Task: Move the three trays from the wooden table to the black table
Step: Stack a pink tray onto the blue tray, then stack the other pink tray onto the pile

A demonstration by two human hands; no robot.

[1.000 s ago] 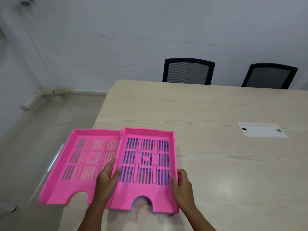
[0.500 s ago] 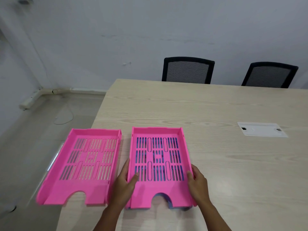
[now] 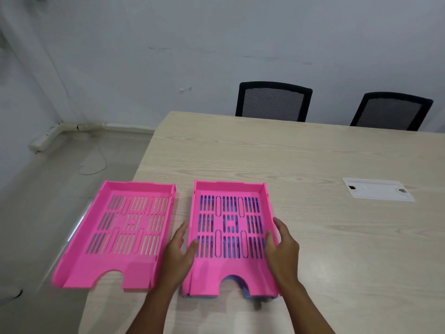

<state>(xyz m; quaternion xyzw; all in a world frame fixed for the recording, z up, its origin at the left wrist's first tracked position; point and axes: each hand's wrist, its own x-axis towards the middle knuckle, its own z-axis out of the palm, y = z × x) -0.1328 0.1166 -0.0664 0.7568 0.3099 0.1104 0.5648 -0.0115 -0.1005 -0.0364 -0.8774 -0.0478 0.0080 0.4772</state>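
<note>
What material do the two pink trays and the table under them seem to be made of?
The left pink slotted tray and the right pink slotted tray look like moulded plastic: uniform colour, a slight sheen, cleanly cut slots. The pale wood-grain table shows a printed-looking grain and a smooth surface with soft reflections, so probably laminate rather than solid wood, though I cannot be sure.

head cam | looks fwd+down | close over wooden table (image 3: 289, 165)
</note>
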